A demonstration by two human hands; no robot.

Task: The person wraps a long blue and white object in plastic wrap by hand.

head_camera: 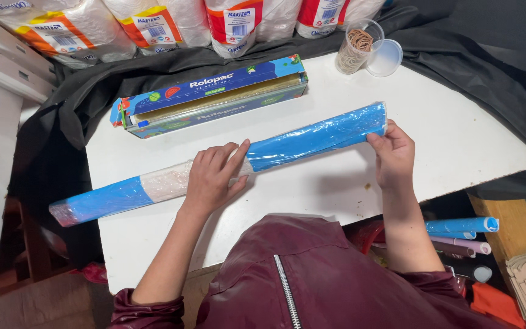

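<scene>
A: Identify the work surface and the main item.

B: The white rectangular table [458, 140] carries a long blue paper roll sheathed in clear plastic film [312, 137]. The roll lies diagonally across the table, its lower end overhanging the table's left edge.

A: Film coverage?

B: Glossy film shows over the upper stretch of the roll and over its overhanging end. A pale whitish band near the roll's middle looks bunched or thicker. Judged from this, the wrapping is largely laid on; whether the far end is sealed cannot be told.

A: Hand states?

B: The left hand [214, 176] lies open on the roll's middle, fingers spread flat, pressing the film down. The right hand [391, 152] pinches the roll's upper end between thumb and fingers.

A: Other items, referenced to the roll?

B: Just behind the roll lies an open blue cardboard film dispenser box [208, 97]. Further behind, at the table's back edge, stand large white plastic-wrapped packs with orange labels [153, 24]. Beyond the roll's upper end stands a clear plastic cup of rubber bands [356, 45], its clear round lid [386, 58] touching it. Below the table's right side lie more rolled papers in blue and pink [464, 234].
</scene>
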